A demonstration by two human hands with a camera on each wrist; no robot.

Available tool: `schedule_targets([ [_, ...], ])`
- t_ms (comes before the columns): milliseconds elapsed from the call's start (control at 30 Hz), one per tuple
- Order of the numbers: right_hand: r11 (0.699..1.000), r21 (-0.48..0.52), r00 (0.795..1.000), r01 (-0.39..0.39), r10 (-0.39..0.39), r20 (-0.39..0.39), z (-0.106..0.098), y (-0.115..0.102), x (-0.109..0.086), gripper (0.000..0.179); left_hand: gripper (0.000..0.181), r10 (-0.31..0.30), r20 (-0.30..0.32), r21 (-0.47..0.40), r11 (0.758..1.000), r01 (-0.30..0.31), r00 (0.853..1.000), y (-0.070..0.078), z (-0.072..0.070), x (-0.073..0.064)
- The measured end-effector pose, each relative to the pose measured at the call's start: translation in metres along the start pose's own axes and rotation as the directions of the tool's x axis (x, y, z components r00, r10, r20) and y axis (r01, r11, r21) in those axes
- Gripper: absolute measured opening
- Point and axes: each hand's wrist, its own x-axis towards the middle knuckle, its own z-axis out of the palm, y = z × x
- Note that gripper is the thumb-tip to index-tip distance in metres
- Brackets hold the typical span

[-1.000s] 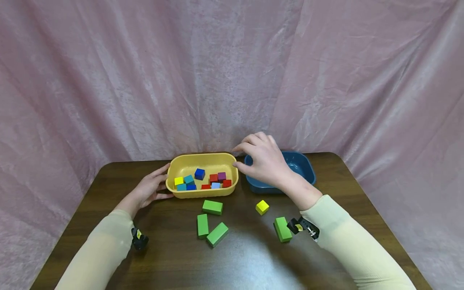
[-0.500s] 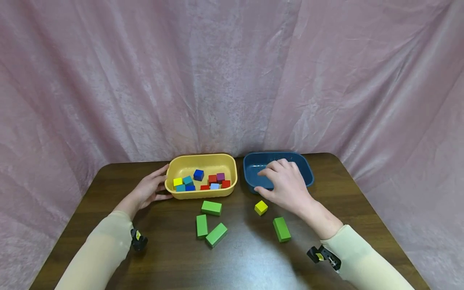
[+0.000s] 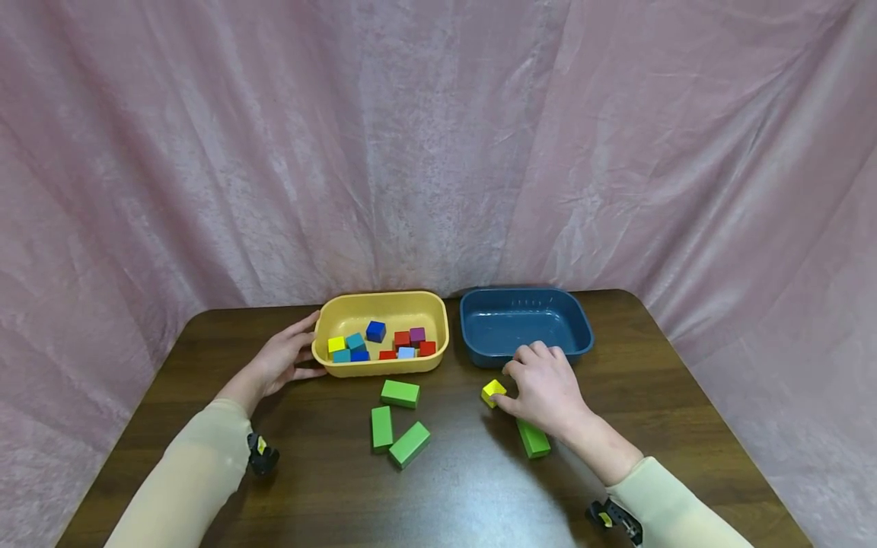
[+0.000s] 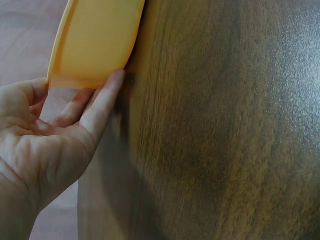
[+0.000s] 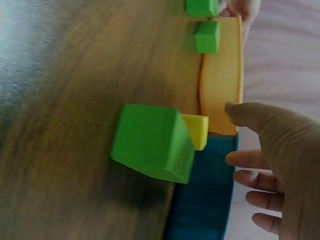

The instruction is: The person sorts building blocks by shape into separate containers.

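Observation:
My left hand (image 3: 277,361) stays at the left end of the yellow tray (image 3: 384,368), its fingertips resting against the end wall; the left wrist view shows the same contact with the tray (image 4: 97,42). Several small coloured cubes lie inside that tray, among them a dark blue cube (image 3: 375,331). On the table, in front of the blue tray (image 3: 526,355), sits a yellow cube (image 3: 492,390). My right hand (image 3: 548,390) hovers over it with thumb and fingers spread, the thumb overlapping the cube's right side. Below the hand a green block (image 3: 533,439) is partly covered.
Three more green blocks lie in front of the yellow tray: one crosswise (image 3: 400,393), an upright-pointing block (image 3: 381,428) and a slanted block (image 3: 409,444). A pink curtain (image 3: 438,152) hangs right behind the brown table (image 3: 329,487).
My right hand has moved from between the two trays to the right, then down toward the yellow cube, uncovering the blue tray. The left hand has kept its place.

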Motion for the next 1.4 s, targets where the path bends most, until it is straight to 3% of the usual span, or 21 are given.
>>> schedule_targets([
  [700,0.997,-0.073,1.000,-0.008,0.009,0.013,0.025,-0.005,-0.006,0.048,0.060,0.002,-0.004,0.008,1.000,-0.002,1.000,0.000,0.000,-0.001],
  [967,0.997,-0.070,0.999,-0.037,0.039,0.021,0.030,-0.007,-0.004,0.041,0.060,0.007,0.001,0.012,1.000,-0.007,1.000,0.001,0.000,-0.001],
  [1133,0.998,-0.049,0.999,-0.034,0.033,-0.014,0.026,-0.008,-0.003,0.037,0.060,0.008,0.001,0.005,1.000,-0.008,1.000,0.000,0.000,0.000],
  [1400,1.000,0.004,0.994,0.007,-0.006,-0.109,0.001,-0.009,0.006,0.035,0.060,0.011,-0.004,0.000,1.000,-0.011,1.000,0.000,0.001,0.000],
])
